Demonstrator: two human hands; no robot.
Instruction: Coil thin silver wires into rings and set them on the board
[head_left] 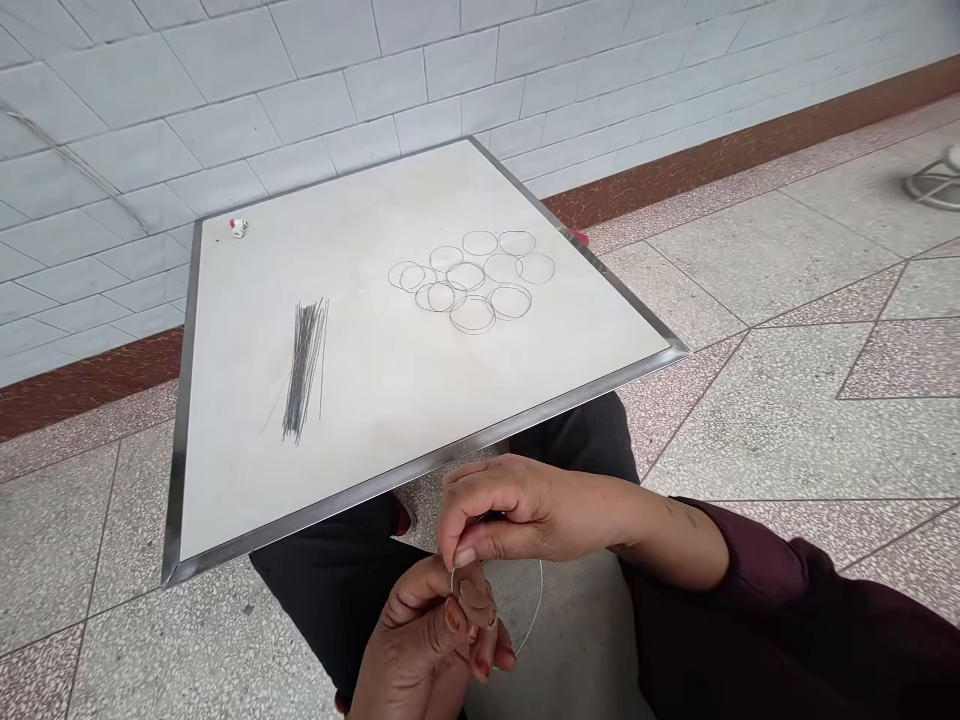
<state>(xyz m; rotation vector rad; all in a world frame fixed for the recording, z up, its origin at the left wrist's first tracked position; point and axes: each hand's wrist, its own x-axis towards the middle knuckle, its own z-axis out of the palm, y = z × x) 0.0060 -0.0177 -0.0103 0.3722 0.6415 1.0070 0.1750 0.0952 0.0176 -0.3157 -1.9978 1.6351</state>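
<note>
My left hand (442,625) is closed on a thin wire (538,605) near the bottom centre, over my lap. From the fingers the wire curves out to the right in an arc. My right hand (499,510), just above, pinches the same wire between thumb and forefinger, its fingertips close to those of my left hand. Something tan covers a fingertip of my left hand. On the white table (360,390) in front, a bundle of straight dark wires (301,370) lies at the left, and several thin wire rings (472,315) overlap one another at the right.
A small white and red item (238,228) lies at the table's far left corner. The table has a metal edge (420,468) above my knees and stands by a tiled wall (300,60). A round metal stool base (934,187) is at the far right.
</note>
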